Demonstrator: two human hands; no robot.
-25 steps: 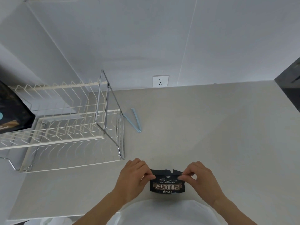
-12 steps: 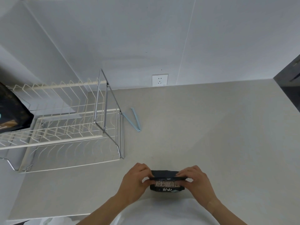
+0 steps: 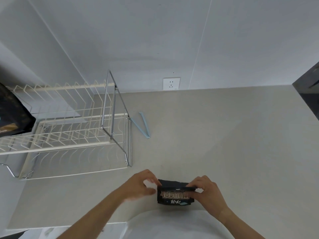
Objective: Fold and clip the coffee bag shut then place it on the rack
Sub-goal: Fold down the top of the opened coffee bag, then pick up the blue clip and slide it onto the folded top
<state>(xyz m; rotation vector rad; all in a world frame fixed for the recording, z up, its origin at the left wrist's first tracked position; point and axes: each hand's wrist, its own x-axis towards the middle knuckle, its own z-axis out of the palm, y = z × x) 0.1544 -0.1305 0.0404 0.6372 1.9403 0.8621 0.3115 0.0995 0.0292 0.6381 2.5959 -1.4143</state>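
A small black coffee bag with pale lettering stands near the front edge of the counter, its top folded over. My right hand pinches the folded top at the bag's right end. My left hand sits at the bag's left end, fingertips on the fold's corner, thumb slightly apart from the bag. A light blue bag clip lies open in a V on the counter, farther back beside the rack. The cream wire dish rack stands to the left.
Another dark bag rests on the rack's upper tier at the far left. A wall socket sits above the counter's back edge. A dark surface borders the beige counter at the right.
The bag's top has been folded down further, and the bag now shows more of its front label. My left hand has loosened and shifted slightly left; my right hand keeps its pinch.
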